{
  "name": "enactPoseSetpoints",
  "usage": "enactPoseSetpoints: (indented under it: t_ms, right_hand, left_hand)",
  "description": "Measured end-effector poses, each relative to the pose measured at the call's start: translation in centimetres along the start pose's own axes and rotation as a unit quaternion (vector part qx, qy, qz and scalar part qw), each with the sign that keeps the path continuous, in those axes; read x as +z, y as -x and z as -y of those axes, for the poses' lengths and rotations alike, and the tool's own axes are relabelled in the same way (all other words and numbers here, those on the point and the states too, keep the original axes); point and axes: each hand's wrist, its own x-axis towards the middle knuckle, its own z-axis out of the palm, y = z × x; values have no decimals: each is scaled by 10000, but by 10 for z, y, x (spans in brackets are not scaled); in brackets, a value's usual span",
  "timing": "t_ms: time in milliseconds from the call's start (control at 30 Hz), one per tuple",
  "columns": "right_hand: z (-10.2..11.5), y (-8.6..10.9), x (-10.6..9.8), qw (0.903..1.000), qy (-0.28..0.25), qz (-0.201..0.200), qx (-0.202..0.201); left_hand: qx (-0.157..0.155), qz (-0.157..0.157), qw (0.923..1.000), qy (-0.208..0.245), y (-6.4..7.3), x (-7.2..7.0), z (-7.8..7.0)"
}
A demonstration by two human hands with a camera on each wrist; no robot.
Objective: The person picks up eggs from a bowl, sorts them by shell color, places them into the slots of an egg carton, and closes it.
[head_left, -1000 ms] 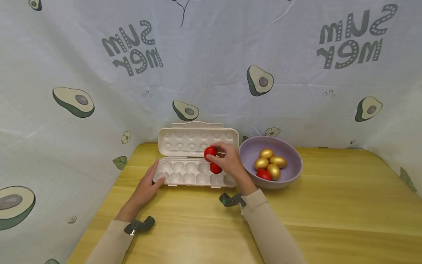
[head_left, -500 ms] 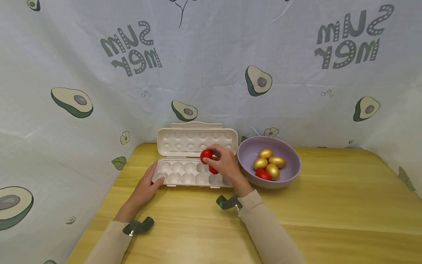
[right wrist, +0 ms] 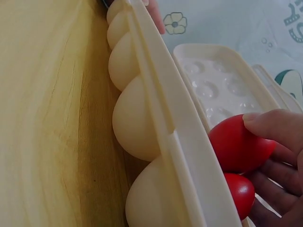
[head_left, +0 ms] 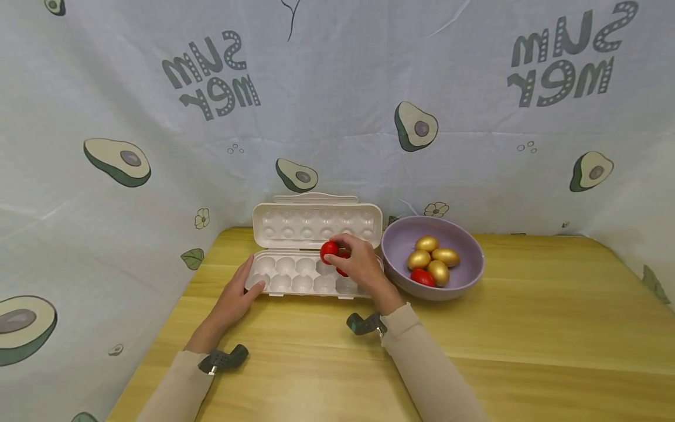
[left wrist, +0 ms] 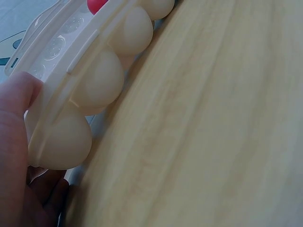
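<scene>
An open cream plastic egg carton (head_left: pixel 311 294) stands on the table with its lid (head_left: pixel 295 234) tipped back. My left hand (head_left: pixel 235 299) grips its left end; in the left wrist view the thumb (left wrist: pixel 26 87) lies at the rim and the fingers curl underneath. My right hand (head_left: pixel 361 262) pinches a red egg (head_left: pixel 329 252) between thumb and fingers, over the back row near the middle. A second red egg (right wrist: pixel 240 194) sits in the back-row cup just right of it, partly hidden by the right hand. The front-row cups in sight hold nothing.
Right of the carton stands a purple bowl (head_left: pixel 392 249) with several gold eggs (head_left: pixel 445 257) and one red egg (head_left: pixel 423 277). A cloth printed with avocados (head_left: pixel 416 126) hangs behind and left of the wooden table (head_left: pixel 527 305).
My right hand has moved slightly left and down with the red egg, from over the second red egg to the cup beside it. The left hand has stayed on the carton's end.
</scene>
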Motion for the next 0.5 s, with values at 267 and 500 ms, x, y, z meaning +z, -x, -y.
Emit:
enactPoseSetpoints:
  t_ms: [267,500]
  right_hand:
    - [0,0,0,9998,203,91,19]
    - [0,1,1,9995,278,162,-11]
  left_hand:
    - [-58,4,10000,-6,0,0,0]
    - [-39,1,10000,20,0,0,0]
